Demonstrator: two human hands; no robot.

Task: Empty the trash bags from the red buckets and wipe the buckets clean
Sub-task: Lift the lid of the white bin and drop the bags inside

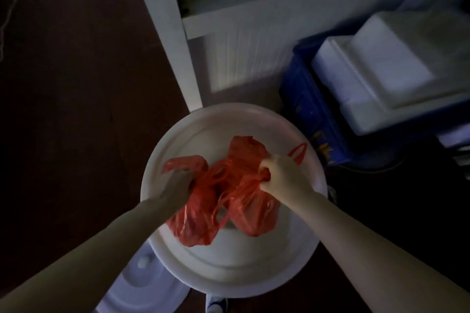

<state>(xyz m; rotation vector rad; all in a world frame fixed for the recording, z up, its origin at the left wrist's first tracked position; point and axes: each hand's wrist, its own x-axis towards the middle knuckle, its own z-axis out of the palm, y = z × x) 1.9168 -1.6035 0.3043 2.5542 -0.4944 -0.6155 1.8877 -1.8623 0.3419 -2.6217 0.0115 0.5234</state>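
Left hand (178, 180) at nine o'clock, right hand (277, 173) at three, both clutch the red trash bags (229, 201): probably light, soft, slippery, safest by the handles (298, 152)

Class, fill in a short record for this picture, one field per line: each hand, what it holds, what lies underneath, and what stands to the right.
Left hand: grips the red bags at their left side
Right hand: grips the bunched plastic at their right side
Underneath: round white lid; whether the bags touch it cannot be told
To the right: blue crate holding white boxes
Red buckets: none in view
Light: dim
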